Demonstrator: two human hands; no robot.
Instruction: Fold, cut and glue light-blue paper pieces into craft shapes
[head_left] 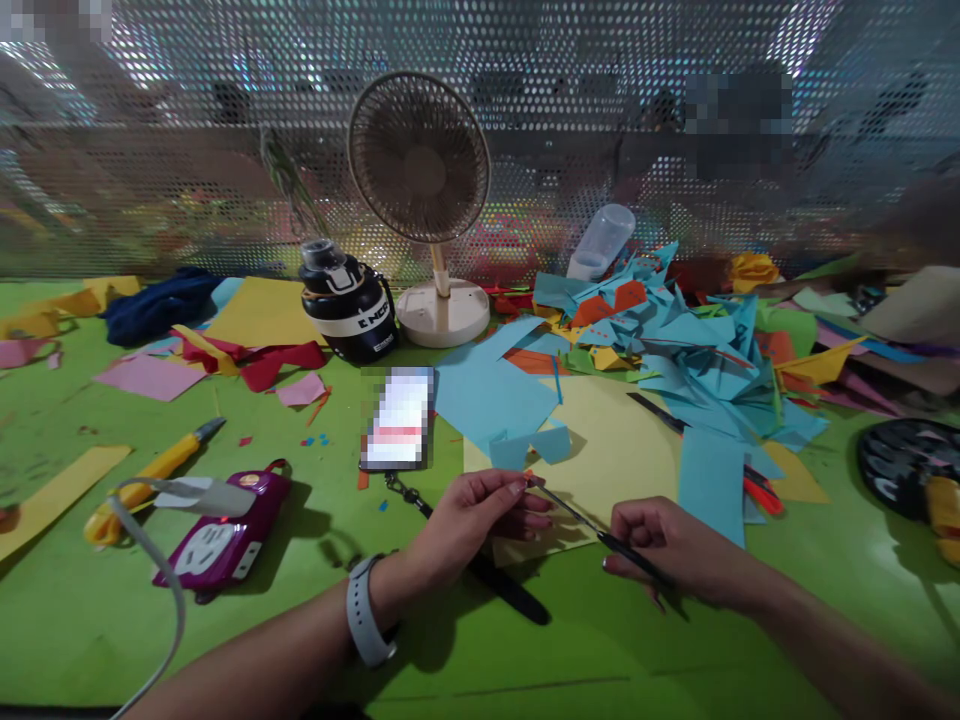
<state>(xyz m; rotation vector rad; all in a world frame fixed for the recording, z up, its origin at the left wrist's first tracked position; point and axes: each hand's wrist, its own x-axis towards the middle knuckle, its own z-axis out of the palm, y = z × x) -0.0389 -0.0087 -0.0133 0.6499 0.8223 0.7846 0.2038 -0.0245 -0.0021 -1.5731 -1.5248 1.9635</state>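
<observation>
My left hand, with a pale watch strap at the wrist, is closed in a pinch on a small orange-red paper piece, mostly hidden by the fingertips. My right hand is closed round a slim tool with a black handle and a thin metal end. That metal end reaches up and left to the paper piece; the tool's exact kind cannot be made out. Beneath both hands lies a pale yellow sheet. A curled light blue paper strip sits just beyond my left fingertips.
A phone with a black strap lies left of centre. Behind it stand a black flask and a fan. Blue paper scraps heap up at right. A purple device with a cable and a yellow cutter lie left.
</observation>
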